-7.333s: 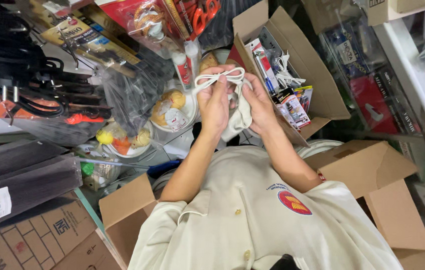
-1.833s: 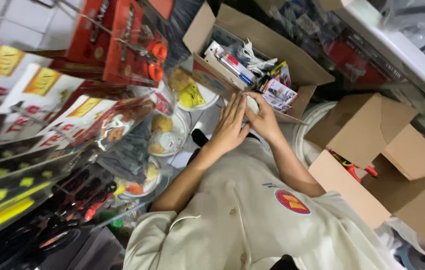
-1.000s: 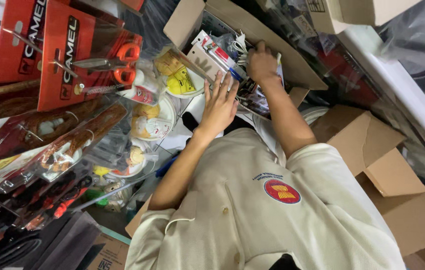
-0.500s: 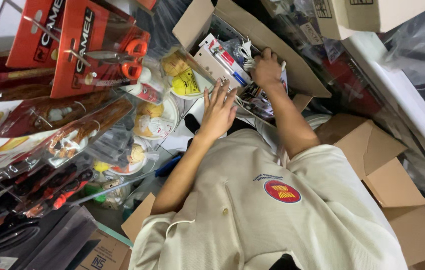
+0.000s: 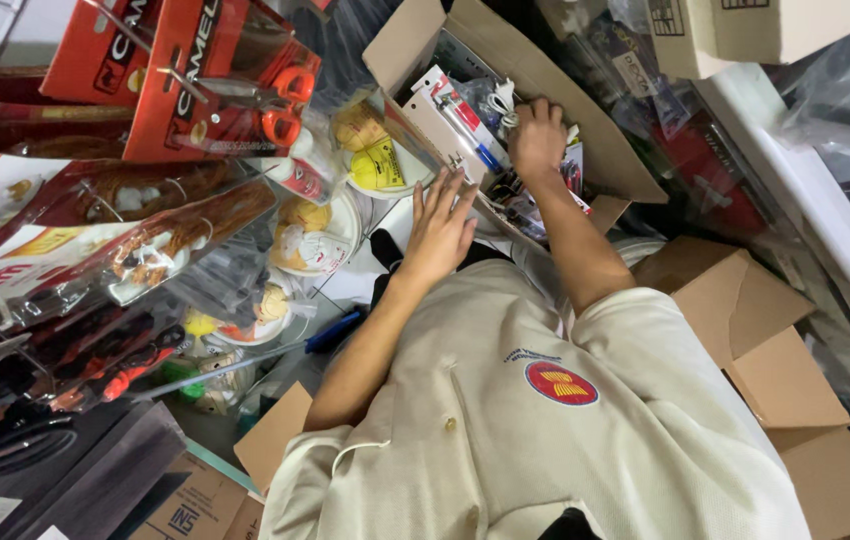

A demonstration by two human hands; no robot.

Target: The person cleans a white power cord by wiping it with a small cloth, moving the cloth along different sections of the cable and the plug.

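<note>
I am reaching my right hand (image 5: 537,135) into the open cardboard box (image 5: 585,130) at about twelve o'clock from my chest, knuckles up and fingers curled down among the packaged goods. The fingertips are buried in the clutter, so I cannot tell whether they are closing on anything; a bundle of white cord (image 5: 501,100) is lying just beside the hand at its nine o'clock, touching or nearly touching the knuckles. My left hand (image 5: 440,225) is resting flat and spread, fingers wide apart and holding nothing, against the near flap of the same box, at about seven o'clock from the right hand. Flat boxed items with red and blue print (image 5: 455,125) are standing along the box's left side. At nine o'clock from the left hand, round clear tubs of yellow and white goods (image 5: 317,235) are sitting in a stack of wares, with carded orange-handled scissors (image 5: 280,100) hanging above them at about ten o'clock. Two empty brown cartons (image 5: 745,320) are lying open at four o'clock from my right forearm.
</note>
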